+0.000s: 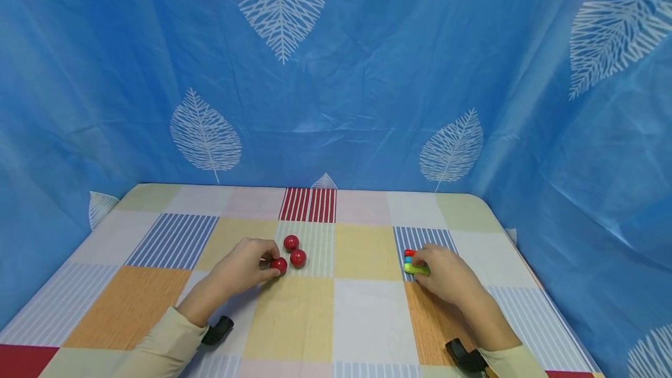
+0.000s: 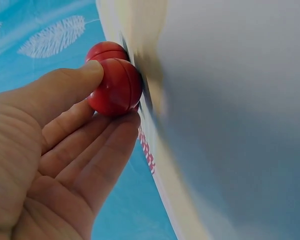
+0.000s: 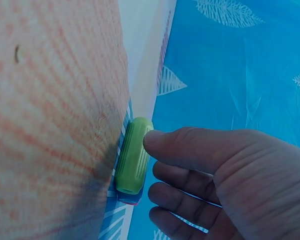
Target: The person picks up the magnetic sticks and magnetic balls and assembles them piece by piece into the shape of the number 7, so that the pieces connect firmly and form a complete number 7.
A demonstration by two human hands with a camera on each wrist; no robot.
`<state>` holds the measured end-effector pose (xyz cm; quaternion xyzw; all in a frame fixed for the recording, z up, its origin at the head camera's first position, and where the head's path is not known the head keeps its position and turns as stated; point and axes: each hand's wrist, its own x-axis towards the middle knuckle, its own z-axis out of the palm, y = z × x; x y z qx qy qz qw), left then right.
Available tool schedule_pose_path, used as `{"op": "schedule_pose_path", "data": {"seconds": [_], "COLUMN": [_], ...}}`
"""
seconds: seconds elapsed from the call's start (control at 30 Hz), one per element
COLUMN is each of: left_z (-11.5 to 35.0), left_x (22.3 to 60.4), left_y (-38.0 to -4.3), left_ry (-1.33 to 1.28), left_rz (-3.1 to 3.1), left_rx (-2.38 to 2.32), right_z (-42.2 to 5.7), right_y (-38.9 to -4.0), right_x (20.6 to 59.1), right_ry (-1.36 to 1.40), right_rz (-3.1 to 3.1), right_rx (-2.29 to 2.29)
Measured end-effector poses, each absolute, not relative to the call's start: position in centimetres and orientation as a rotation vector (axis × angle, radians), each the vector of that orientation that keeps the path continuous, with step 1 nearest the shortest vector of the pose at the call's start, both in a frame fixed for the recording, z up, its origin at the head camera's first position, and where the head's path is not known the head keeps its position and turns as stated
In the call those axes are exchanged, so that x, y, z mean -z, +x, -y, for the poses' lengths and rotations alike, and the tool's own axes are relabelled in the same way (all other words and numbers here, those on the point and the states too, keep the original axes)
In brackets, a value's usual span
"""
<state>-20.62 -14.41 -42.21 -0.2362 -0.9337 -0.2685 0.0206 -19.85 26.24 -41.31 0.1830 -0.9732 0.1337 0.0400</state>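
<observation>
On the left of the table, my left hand (image 1: 242, 268) pinches a glossy red ball (image 1: 279, 265) between thumb and fingers. A thin seam line runs round this ball in the left wrist view. Two more red balls, a farther one (image 1: 291, 242) and a nearer one (image 1: 298, 258), lie just beyond it. On the right, my right hand (image 1: 446, 273) bends over a short green ribbed stick (image 3: 134, 157), its thumb against one end. The index fingertip is hidden. A blue piece (image 1: 408, 260) and a red piece (image 1: 410, 252) lie alongside the green one, partly covered by the hand.
A patchwork cloth (image 1: 367, 314) of checks and stripes covers the table. Blue curtain (image 1: 367, 74) with white leaf prints hangs behind and at both sides. Black wrist mounts, left (image 1: 217, 330) and right (image 1: 466, 356), sit below the sleeves.
</observation>
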Motion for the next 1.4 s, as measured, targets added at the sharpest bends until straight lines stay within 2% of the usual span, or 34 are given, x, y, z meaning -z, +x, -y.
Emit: {"op": "schedule_pose_path", "data": {"seconds": [0.2, 0.47, 0.67, 1.4], "left_z": [14.3, 13.8, 13.3, 12.3], "left_x": [41.7, 41.1, 40.9, 41.1], "left_y": [-20.5, -20.0, -19.6, -18.9], "left_ry": [-0.736, -0.912, -0.934, -1.149], "left_rz": [2.942, 2.94, 2.964, 2.902], "left_rx": [0.801, 0.833, 0.83, 0.898], "right_z": [-26.1, -26.3, -26.3, -25.2], "right_y": [-20.0, -19.8, -19.9, -19.1], "right_x": [41.0, 41.1, 41.2, 41.0], "right_ry": [0.561, 0.523, 0.501, 0.602], "right_rz": [2.969, 2.996, 3.014, 3.086], "right_rx": [-0.388, -0.35, -0.345, -0.338]}}
